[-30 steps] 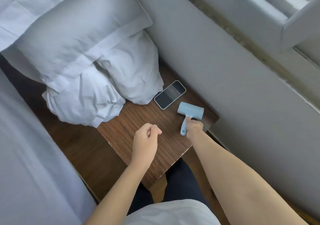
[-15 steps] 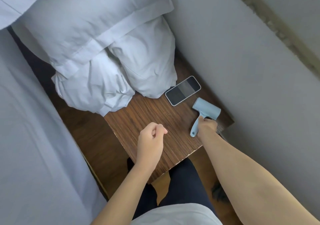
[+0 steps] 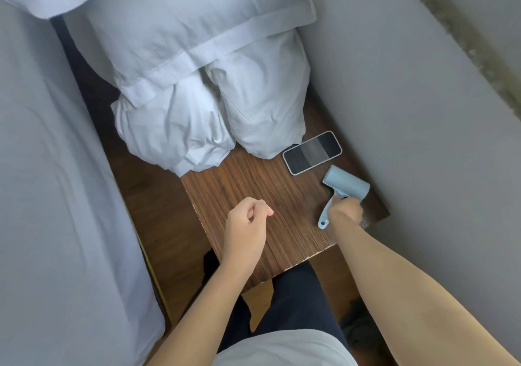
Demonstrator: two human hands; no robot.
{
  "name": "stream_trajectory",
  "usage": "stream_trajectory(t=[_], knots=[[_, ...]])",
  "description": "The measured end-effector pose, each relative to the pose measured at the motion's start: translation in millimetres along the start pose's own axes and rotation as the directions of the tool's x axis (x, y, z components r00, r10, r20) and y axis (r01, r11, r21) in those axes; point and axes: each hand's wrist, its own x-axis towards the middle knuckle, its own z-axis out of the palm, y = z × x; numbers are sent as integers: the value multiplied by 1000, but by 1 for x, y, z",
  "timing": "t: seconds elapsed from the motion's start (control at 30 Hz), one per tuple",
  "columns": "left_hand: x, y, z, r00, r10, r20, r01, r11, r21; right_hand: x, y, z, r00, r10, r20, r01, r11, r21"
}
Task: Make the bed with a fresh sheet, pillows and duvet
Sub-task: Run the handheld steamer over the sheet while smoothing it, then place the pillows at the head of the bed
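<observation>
Head view: looking down into a narrow gap between a bed and a grey wall, with a person's two bare arms reaching forward.
Counter: a dark wood-grain bedside counter [image 3: 253, 196] fills the middle of the gap, its near edge chipped pale.
Pillows: a stack of white pillows [image 3: 197, 64] sits on the far half of the counter, the top one flat with a wide flanged border, two plumper ones beneath it bulging toward the near side and hanging past the counter's left edge.
Bed: a mattress in a pale sheet [image 3: 56, 196] runs down the left side, just beside the counter.
Phone: a phone [image 3: 312, 152] lies face up, screen dark, near the counter's right edge, just beside the right-hand lower pillow.
Lint roller: a light blue lint roller [image 3: 346, 186] lies at the counter's right edge, just nearer than the phone, its handle pointing toward the person.
Right hand: the right hand [image 3: 345, 213] is curled around the roller's handle, gripping it.
Left hand: the left hand [image 3: 245, 224] hovers over the middle of the counter, fingers loosely curled in, holding nothing.
Person: dark trousers and a pale shirt hem show at the bottom.
</observation>
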Motion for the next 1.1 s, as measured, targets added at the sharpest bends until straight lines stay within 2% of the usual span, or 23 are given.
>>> stream_trajectory(t=[0.13,0.23,0.3,0.37,0.47,0.57,0.67,0.9,1.0,1.1], knots=[[-13,-1,-11,1000,7,-26,-8,999,-47,-37,6,-16,999,-35,7,35,998,54],[-29,-2,-29,999,35,-26,-37,996,-76,-88,9,-24,964,-266,0,260,944,203],[-37,-1,-45,998,63,-22,-65,995,-79,-142,11,-34,894,-446,26,422,861,284],[-43,1,-63,995,98,-22,-99,992,-84,-200,15,-44,793,-608,49,558,755,345],[-50,-1,-91,986,167,-24,-169,982,-90,-258,19,-46,664,-746,58,676,632,379],[-53,-6,-122,967,251,-28,-253,961,-111,-293,10,-38,596,-802,47,733,567,376],[-52,-15,-160,950,310,-38,-312,941,-133,-328,-1,-24,565,-825,-27,776,520,357],[-54,-65,-256,930,367,6,-356,908,-221,-412,-9,25,555,-830,-56,790,504,350],[-58,-93,-290,943,334,-7,-327,920,-217,-439,-6,43,537,-844,-4,801,508,317],[-57,-103,-317,945,325,-19,-322,922,-215,-461,-14,51,527,-850,-25,814,495,304]])
